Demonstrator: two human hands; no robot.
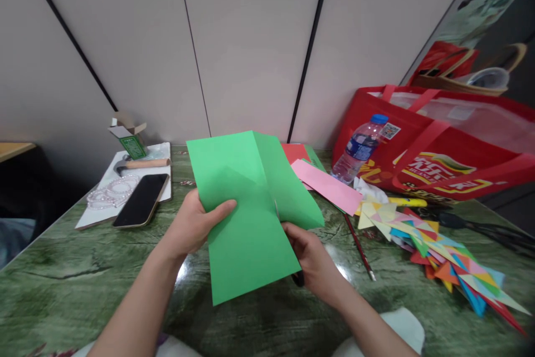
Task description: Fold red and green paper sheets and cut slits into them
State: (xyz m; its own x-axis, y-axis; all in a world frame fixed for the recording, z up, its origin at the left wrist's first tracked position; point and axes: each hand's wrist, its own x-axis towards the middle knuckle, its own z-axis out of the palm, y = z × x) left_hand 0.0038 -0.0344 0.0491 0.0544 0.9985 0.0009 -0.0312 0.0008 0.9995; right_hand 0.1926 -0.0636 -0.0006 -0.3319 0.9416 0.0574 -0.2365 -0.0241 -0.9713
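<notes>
A large sheet of green paper [242,223] is held up over the table, with a lengthwise cut running up its right part from the lower edge. My left hand [200,218] grips its left edge, thumb flat on top and fingers hidden behind. At the cut, my right hand [307,251] is closed on scissors [298,278]. Only a bit of their black handle and a sliver of blade in the slit show; the paper covers the rest. Right of the cut, the strip of paper bends upward and away.
Left lie a phone [142,200], a hammer [146,164], beaded strands [112,192] and a small green box [132,142]. Right are pink paper [328,184], a pencil [359,247], folded coloured paper pieces [447,257], a water bottle [359,148] and a red bag [443,151].
</notes>
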